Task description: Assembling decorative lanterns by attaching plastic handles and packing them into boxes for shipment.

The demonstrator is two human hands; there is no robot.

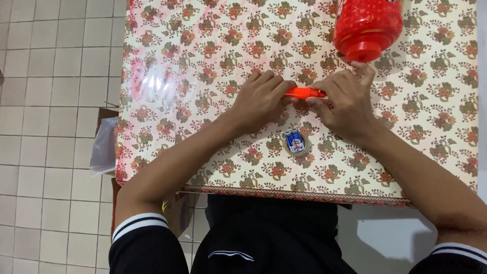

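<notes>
Two bare hands are seen over a table [167, 45] covered with a floral-patterned cloth. A slim orange object [303, 93] is held between them near the table's middle, lying roughly level just above the cloth. The left hand [259, 99] is curled over its left end, fingers folded down and closed on it. The right hand [346, 101] is pinched on its right end, thumb and fingers clamped on it; one finger is stretched up toward a red plastic jar [368, 25], which lies on its side at the top edge, cap toward the hands, just beside that fingertip. What kind of object the orange piece is cannot be told.

Near the person's edge of the table, just below the hands, a small round holder [297, 143] with blue-and-white batteries in it is noted. Pale floor tiles [56, 101] are seen to the left, with a clear plastic bag [104, 147] beside the table edge.
</notes>
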